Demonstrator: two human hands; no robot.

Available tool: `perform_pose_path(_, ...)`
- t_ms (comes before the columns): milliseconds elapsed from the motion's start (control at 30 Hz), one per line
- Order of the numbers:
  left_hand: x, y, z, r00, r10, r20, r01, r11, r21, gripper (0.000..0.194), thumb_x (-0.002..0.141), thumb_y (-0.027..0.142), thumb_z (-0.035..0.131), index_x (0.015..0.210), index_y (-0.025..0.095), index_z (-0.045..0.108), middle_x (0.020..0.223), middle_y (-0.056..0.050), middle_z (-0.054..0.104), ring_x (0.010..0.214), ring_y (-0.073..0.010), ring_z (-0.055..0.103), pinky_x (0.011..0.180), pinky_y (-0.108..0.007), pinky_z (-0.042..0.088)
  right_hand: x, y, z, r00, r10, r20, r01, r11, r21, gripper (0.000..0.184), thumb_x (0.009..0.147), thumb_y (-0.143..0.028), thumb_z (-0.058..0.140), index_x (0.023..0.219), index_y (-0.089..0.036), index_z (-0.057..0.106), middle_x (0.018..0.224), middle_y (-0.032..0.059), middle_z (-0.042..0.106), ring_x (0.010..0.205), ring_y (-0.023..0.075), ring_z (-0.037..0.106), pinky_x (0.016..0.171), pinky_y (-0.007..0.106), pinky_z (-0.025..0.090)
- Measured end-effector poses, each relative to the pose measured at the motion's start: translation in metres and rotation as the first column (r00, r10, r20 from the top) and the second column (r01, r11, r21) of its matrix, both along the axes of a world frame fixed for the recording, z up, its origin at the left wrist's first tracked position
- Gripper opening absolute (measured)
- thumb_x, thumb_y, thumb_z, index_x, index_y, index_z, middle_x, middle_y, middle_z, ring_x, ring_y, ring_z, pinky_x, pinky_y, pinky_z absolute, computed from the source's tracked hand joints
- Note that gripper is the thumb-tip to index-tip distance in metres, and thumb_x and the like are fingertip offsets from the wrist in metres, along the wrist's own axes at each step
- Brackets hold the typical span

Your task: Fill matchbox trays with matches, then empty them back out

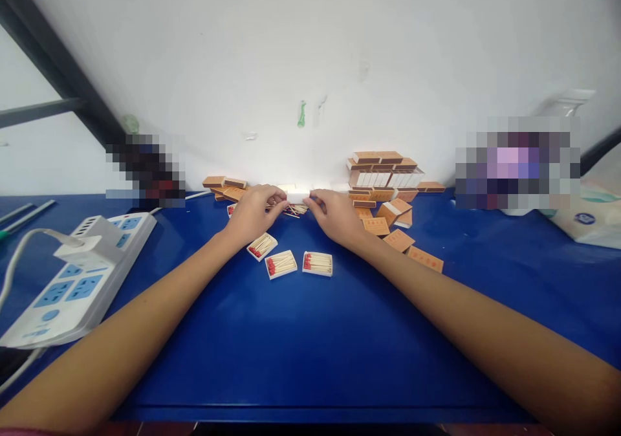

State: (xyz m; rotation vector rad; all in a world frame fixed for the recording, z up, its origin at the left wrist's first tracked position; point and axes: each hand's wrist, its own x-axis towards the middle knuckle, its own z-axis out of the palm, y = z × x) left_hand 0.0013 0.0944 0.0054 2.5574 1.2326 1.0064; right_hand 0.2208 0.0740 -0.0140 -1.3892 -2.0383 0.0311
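Note:
My left hand [255,213] and my right hand [334,216] both pinch a small white matchbox tray [297,196], one at each end, above the blue table [310,345] near the wall. Loose matches [295,210] lie under the tray. Three open trays filled with red-tipped matches [317,263] sit in a row just in front of my hands.
A stack of orange matchbox sleeves [383,171] stands against the wall on the right, with more sleeves [398,240] scattered beside my right wrist. A few sleeves [226,184] lie back left. A white power strip [72,281] lies at the left edge, a tissue pack [589,222] far right.

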Motion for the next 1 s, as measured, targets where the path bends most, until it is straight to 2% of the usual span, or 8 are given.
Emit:
perform_pose_path(133,-0.001,0.0,-0.001,1.0,0.0,0.005,0.0,1.0,0.013,0.011,0.096,0.029,0.065,0.099,0.02,0.069,0.092,-0.006,0.076,0.085,-0.0203,0.07,0.077,-0.034,0.054,-0.001,-0.001,0.0,1.0,0.009,-0.01,-0.009,1.0,0.005,0.03,0.104,-0.036,0.048,0.09,-0.019,0.068,0.083,0.0068,0.072,0.073,0.0199,0.059,0.069,0.03,0.035)
perform_pose_path(333,-0.006,-0.004,-0.001,0.999,-0.013,0.03,0.012,0.999,0.031,0.019,0.097,0.035,0.067,0.108,0.02,0.064,0.095,-0.005,0.077,0.088,-0.0202,0.07,0.082,-0.034,0.053,0.0,-0.005,-0.002,0.997,0.074,-0.035,-0.072,0.995,0.065,0.025,0.105,-0.036,0.052,0.109,-0.017,0.067,0.094,0.0075,0.072,0.076,0.0187,0.06,0.073,0.03,0.039)
perform_pose_path(467,-0.008,-0.012,0.003,0.991,-0.036,0.128,0.046,0.996,-0.074,0.029,0.098,0.042,0.065,0.117,0.021,0.058,0.101,-0.005,0.079,0.083,-0.0183,0.072,0.077,-0.031,0.053,0.002,-0.011,-0.003,0.985,0.171,0.014,-0.171,0.982,0.085,0.025,0.106,-0.038,0.05,0.113,-0.019,0.065,0.101,0.0067,0.071,0.079,0.0171,0.061,0.071,0.028,0.04)
perform_pose_path(600,-0.009,-0.016,0.004,0.961,-0.104,0.258,0.162,0.963,-0.214,0.03,0.1,0.047,0.06,0.114,0.021,0.056,0.096,-0.004,0.078,0.075,-0.0158,0.07,0.065,-0.026,0.049,0.001,-0.017,-0.001,0.967,0.207,0.147,-0.228,0.963,0.145,0.031,0.11,-0.036,0.04,0.122,-0.019,0.064,0.109,0.0085,0.071,0.09,0.0186,0.064,0.074,0.028,0.042)
perform_pose_path(700,-0.01,-0.014,0.005,0.952,-0.116,0.285,0.185,0.955,-0.233,0.031,0.098,0.049,0.062,0.112,0.021,0.059,0.092,-0.003,0.077,0.074,-0.0156,0.069,0.063,-0.026,0.048,0.0,-0.018,-0.001,0.958,0.212,0.192,-0.247,0.951,0.185,0.031,0.111,-0.032,0.039,0.125,-0.019,0.063,0.112,0.0096,0.071,0.095,0.0198,0.065,0.075,0.03,0.044)
perform_pose_path(767,-0.011,-0.012,0.004,0.959,-0.104,0.264,0.165,0.961,-0.22,0.031,0.098,0.049,0.062,0.111,0.02,0.063,0.096,-0.005,0.077,0.078,-0.0169,0.07,0.065,-0.027,0.05,-0.001,-0.018,-0.003,0.962,0.226,0.156,-0.255,0.946,0.2,0.027,0.11,-0.031,0.042,0.119,-0.018,0.064,0.108,0.0097,0.07,0.09,0.0197,0.064,0.073,0.03,0.044)
perform_pose_path(900,-0.011,-0.009,0.0,0.975,-0.089,0.205,0.129,0.973,-0.192,0.029,0.098,0.045,0.062,0.113,0.02,0.067,0.098,-0.005,0.078,0.084,-0.0192,0.071,0.074,-0.031,0.053,-0.003,-0.014,-0.007,0.969,0.245,-0.032,-0.235,0.955,0.179,0.02,0.107,-0.032,0.05,0.109,-0.018,0.063,0.1,0.0078,0.068,0.08,0.0183,0.06,0.07,0.03,0.042)
perform_pose_path(1000,-0.007,-0.008,0.0,0.987,-0.061,0.148,0.083,0.985,-0.148,0.023,0.1,0.04,0.06,0.1,0.019,0.07,0.088,-0.003,0.076,0.078,-0.0181,0.069,0.072,-0.031,0.05,-0.005,-0.009,-0.009,0.967,0.23,-0.11,-0.215,0.968,0.13,0.021,0.106,-0.032,0.05,0.097,-0.018,0.063,0.092,0.0057,0.064,0.079,0.018,0.057,0.072,0.03,0.04)
